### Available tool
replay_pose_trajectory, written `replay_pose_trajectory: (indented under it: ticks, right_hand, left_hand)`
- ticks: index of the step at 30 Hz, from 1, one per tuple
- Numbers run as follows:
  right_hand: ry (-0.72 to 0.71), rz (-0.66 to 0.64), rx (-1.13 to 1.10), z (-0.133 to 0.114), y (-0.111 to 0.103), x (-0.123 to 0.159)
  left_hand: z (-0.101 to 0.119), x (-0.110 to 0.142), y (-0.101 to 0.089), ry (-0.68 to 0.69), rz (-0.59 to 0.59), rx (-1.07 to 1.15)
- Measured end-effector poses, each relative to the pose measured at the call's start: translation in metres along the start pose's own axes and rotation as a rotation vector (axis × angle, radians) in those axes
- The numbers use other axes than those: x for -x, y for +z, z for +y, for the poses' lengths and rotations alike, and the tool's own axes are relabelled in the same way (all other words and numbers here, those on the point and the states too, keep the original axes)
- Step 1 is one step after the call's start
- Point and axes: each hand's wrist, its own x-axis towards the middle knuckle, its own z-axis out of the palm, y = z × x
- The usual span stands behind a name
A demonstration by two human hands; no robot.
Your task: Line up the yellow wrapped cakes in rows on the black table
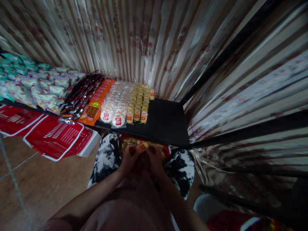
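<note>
My left hand and my right hand are close together over a red basket that rests on my lap. The basket holds several small yellow packets. Both hands have curled fingers around yellow packets at the basket's top. Ahead lies a black shelf with rows of the same yellow packets standing at its left half.
Left of the yellow rows lie round white packs, an orange pack row, dark red packs and pale snack bags. Red baskets stand at left. Striped curtain hangs behind and right.
</note>
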Motion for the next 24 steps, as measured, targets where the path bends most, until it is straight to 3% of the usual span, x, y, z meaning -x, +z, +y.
replay_pose_trajectory:
  ticks: [3,7,12,17,21,24]
  right_hand:
    - [-0.051,-0.003,0.001,-0.020,-0.006,0.008]
    - [-0.153,-0.074,0.057,-0.038,-0.014,0.011]
    - [-0.476,-0.119,0.462,-0.045,-0.028,0.002]
    - [-0.688,-0.240,0.614,-0.061,-0.036,-0.010]
    - [-0.629,-0.305,0.571,-0.073,-0.037,-0.026]
    - [-0.504,-0.259,0.441,-0.077,-0.036,-0.049]
  left_hand:
    - [0.021,0.006,0.002,-0.018,-0.063,0.144]
    - [0.050,0.007,0.001,-0.012,-0.128,0.146]
    - [0.077,-0.008,-0.004,0.194,-0.051,-0.178]
    - [0.101,-0.023,-0.002,0.381,-0.233,-0.372]
    - [0.117,-0.038,0.009,0.452,-0.277,-0.431]
    - [0.126,-0.047,0.021,0.513,-0.174,-0.440]
